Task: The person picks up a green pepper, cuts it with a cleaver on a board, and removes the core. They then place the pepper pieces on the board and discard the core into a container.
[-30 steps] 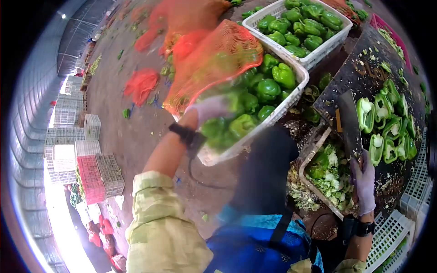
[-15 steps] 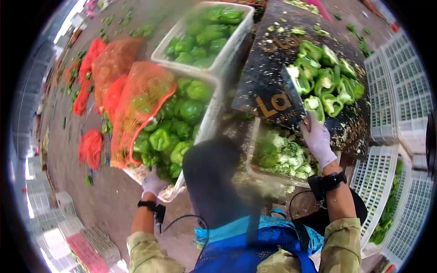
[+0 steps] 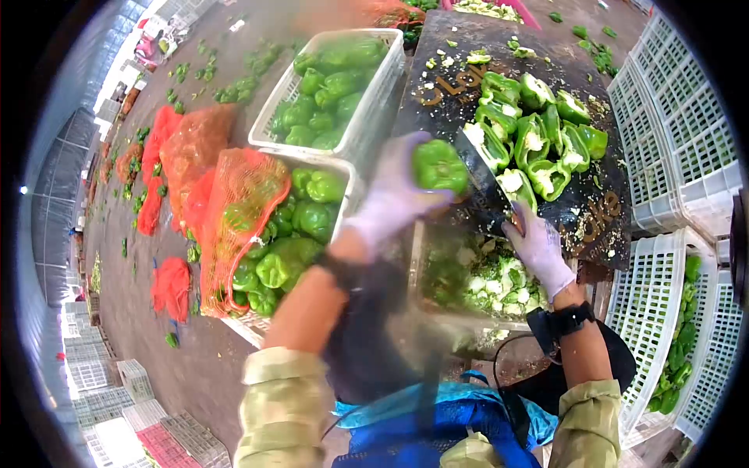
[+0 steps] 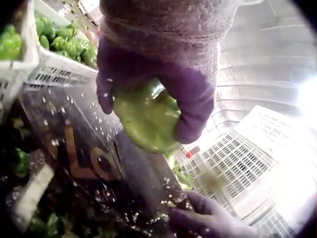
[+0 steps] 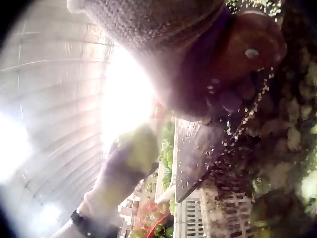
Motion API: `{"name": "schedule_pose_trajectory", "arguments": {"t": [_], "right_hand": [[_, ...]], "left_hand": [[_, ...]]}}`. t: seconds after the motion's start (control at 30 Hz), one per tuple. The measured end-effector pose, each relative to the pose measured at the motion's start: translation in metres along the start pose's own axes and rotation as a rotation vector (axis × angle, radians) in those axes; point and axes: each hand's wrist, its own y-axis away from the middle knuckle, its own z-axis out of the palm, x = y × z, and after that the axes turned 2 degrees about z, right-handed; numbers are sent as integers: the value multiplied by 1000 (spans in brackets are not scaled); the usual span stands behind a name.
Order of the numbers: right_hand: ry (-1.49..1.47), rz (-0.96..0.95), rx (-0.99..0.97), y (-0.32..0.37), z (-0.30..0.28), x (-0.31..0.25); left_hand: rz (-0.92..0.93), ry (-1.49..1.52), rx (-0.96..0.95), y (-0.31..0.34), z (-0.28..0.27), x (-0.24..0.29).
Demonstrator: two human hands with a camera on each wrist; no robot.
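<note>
passage: above black board, far-left stretch | block: cleaver between held green bell pepper and halved bell peppers | right barrier: white crates

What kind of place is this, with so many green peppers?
Probably a big shed for preparing vegetables: there are plastic crates, a red mesh sack, and a knife beside cut green bell peppers on a black board.
</note>
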Motion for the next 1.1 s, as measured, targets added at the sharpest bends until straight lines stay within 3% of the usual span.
{"name": "schedule_pose_trajectory", "arguments": {"t": [0.13, 0.17, 0.27, 0.33, 0.4, 0.43, 0.57, 0.67, 0.8, 0.87, 0.93, 1.1], "right_hand": [[-40, 19, 13, 7, -1, 7], [-34, 15, 11, 8, -2, 7], [-6, -22, 34, 9, 1, 8], [-8, -27, 31, 8, 2, 8], [-39, -53, 52, 10, 0, 5], [-54, -61, 63, 12, -2, 5], [-91, -7, 92, 44, -33, -22], [-191, -42, 152, 77, -43, -33], [-337, 46, 81, 107, -33, -36], [-416, 152, -11, 115, -30, -42], [-415, 104, -4, 113, -24, -41], [-408, 88, -44, 105, -22, -46]], "left_hand": [[-94, 110, 196, -3, 102, -22], [-167, 294, 247, 7, 118, -33], [-251, 352, 252, 34, 112, -30], [-339, 586, 208, 42, 112, -37], [-403, 555, 142, 49, 109, -33], [-471, 305, 74, 47, 98, -11], [-578, 368, 131, 57, 115, -20], [-465, 23, 165, 49, 99, 7], [-165, -149, 84, 40, 82, 16], [-226, -162, -18, 30, 83, 18], [-261, -230, -154, 23, 80, 21], [-257, -255, -89, 22, 85, 18]]}}
